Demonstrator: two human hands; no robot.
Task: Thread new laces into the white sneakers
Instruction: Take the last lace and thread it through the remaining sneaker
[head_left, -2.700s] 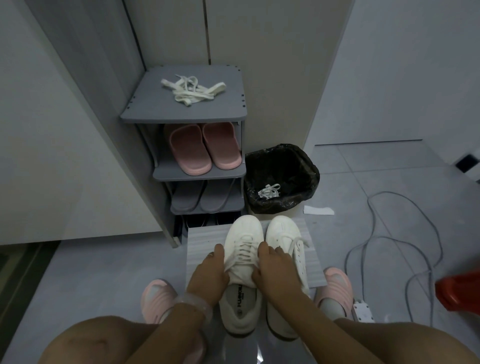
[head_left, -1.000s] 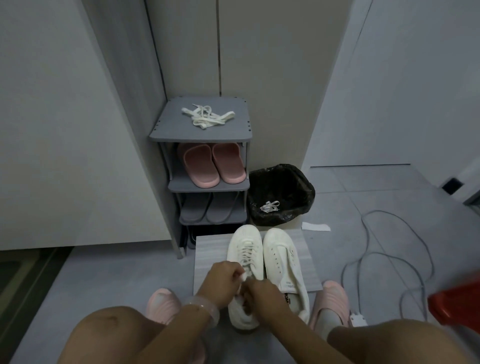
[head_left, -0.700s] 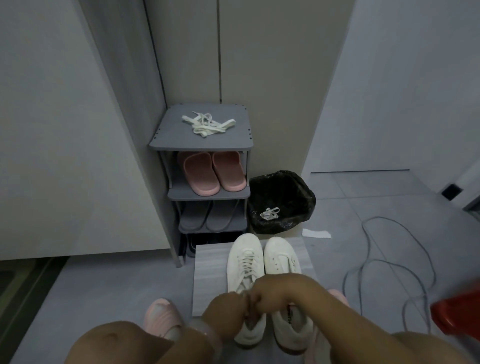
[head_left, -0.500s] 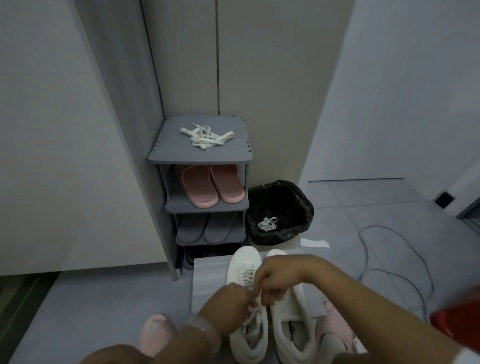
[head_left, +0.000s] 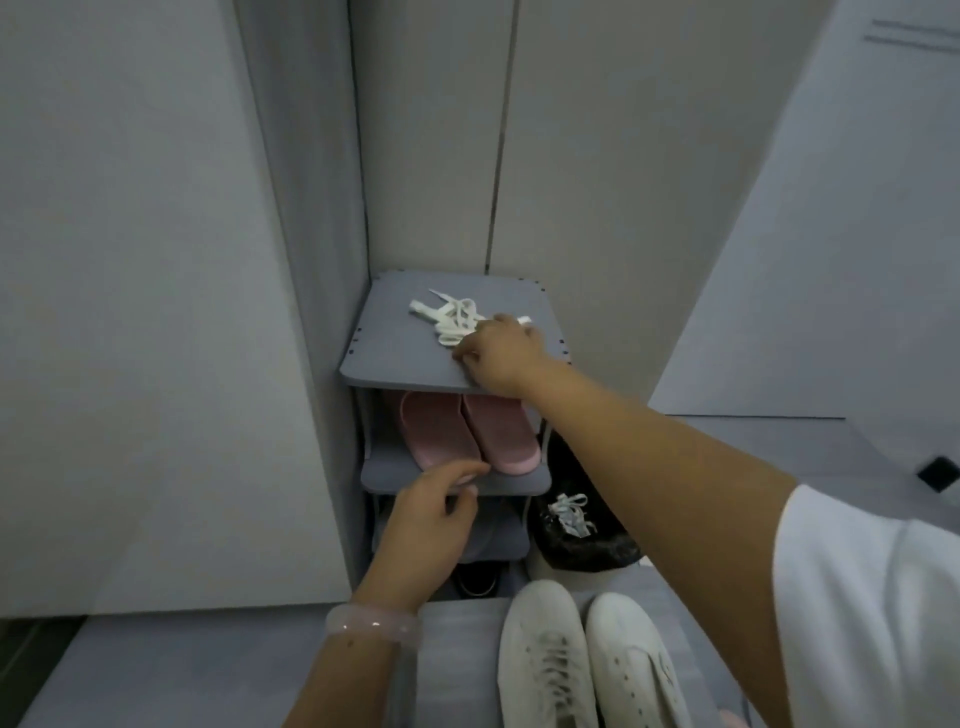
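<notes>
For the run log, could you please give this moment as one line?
right hand: on new laces, shoe rack top | left hand: open, empty | left sneaker: laced | right sneaker: unlaced

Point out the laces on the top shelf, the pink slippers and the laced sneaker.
laces (head_left: 451, 318): head view, middle of the white tangle.
pink slippers (head_left: 467, 434): head view, where the two uppers meet.
laced sneaker (head_left: 545, 649): head view, on its lacing.
</notes>
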